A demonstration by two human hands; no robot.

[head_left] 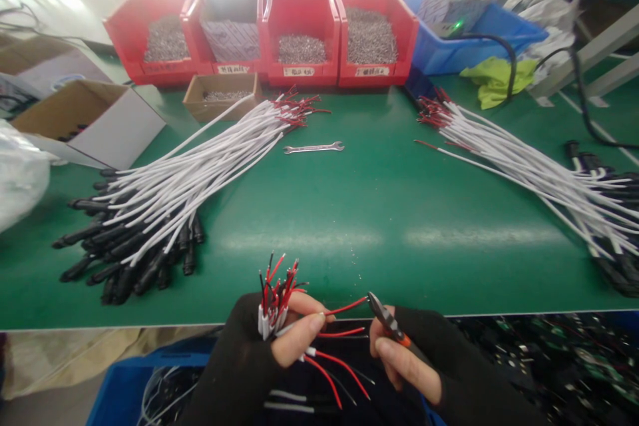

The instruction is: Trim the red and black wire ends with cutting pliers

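Note:
My left hand [284, 336], in a black fingerless glove, is closed around a bundle of white cables [272, 309] whose red and black wire ends stick upward. My right hand [404, 359], gloved the same way, grips small cutting pliers [387, 319] with orange handles. The plier jaws touch the tip of one red wire [347, 308] that stretches out sideways from the bundle. Both hands sit at the near edge of the green table [359, 226].
Piles of white cables with black connectors lie at the left [160, 200] and right [539, 173]. A wrench [314, 147] rests mid-table. Red bins of metal parts [299, 36], a blue bin [474, 33] and cardboard boxes [90, 123] line the back. A blue crate [124, 386] sits below.

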